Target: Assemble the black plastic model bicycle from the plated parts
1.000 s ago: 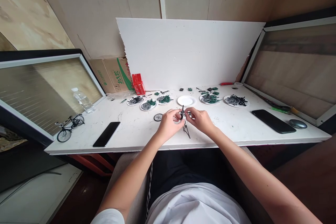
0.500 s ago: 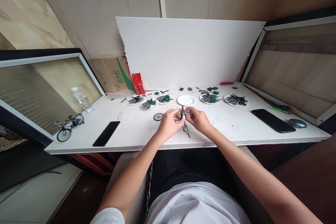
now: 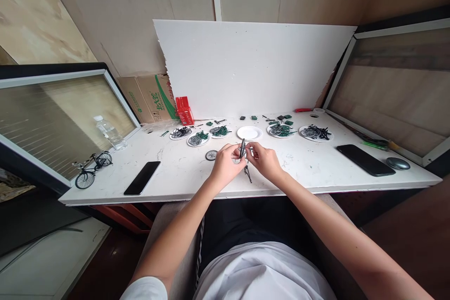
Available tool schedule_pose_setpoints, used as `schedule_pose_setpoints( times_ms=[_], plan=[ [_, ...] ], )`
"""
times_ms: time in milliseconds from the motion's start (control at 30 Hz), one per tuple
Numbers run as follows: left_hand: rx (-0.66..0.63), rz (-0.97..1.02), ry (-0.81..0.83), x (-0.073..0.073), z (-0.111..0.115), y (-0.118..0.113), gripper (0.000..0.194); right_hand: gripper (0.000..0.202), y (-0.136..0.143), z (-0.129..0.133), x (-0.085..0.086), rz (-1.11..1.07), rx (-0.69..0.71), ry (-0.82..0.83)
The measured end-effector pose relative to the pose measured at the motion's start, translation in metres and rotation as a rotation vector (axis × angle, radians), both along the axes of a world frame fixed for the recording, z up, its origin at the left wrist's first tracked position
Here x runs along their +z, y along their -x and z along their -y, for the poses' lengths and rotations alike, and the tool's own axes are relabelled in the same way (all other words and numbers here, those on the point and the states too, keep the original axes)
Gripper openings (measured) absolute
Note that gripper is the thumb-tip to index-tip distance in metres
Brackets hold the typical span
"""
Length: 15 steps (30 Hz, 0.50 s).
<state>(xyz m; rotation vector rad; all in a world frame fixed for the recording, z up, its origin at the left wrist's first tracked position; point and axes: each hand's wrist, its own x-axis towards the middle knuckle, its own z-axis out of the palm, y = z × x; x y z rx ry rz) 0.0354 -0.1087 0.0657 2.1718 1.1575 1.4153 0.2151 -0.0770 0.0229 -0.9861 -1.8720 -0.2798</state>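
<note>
In the head view my left hand (image 3: 225, 163) is closed around a small black toy bicycle wheel (image 3: 242, 147), seen almost edge-on. Close on its right, my right hand (image 3: 266, 160) pinches a thin black toy bicycle frame (image 3: 248, 176), whose lower part hangs below the fingers over the table. The fingers cover the spot where wheel and frame come together, so I cannot tell if they are joined. A second spoked wheel (image 3: 211, 155) lies flat on the table, just left of my left hand.
Plates of black, grey and green parts (image 3: 198, 138) stand along the back, around a bare white plate (image 3: 249, 133). On the left are an assembled toy bicycle (image 3: 92, 168), a bottle (image 3: 108, 133) and a phone (image 3: 142, 178); another phone (image 3: 365, 160) and a mouse (image 3: 398, 163) lie right.
The wheel between my hands has turned a little, showing more of its side. The hanging frame part has swung and looks narrower. Both hands stay in nearly the same place.
</note>
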Motion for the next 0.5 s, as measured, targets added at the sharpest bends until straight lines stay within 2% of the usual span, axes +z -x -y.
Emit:
schedule_pose_setpoints(
  times_ms=[100,133,300,500],
  plan=[
    [0.034,-0.049,-0.060,0.0004,0.0009,-0.0006,0.008,0.023,0.0014,0.0004,-0.0002,0.041,-0.044,-0.094],
    [0.050,-0.072,-0.080,0.0004,0.0013,-0.0005,0.006,0.023,0.0017,0.0005,-0.0002,0.050,-0.048,-0.122],
    [0.124,-0.175,-0.158,-0.0020,0.0036,-0.0008,0.013,0.024,0.0030,0.0019,0.0002,0.069,-0.044,-0.182],
    [0.232,-0.291,-0.238,-0.0069,0.0051,-0.0028,0.012,0.027,0.0042,0.0023,-0.0008,0.055,-0.036,-0.163]
  ],
)
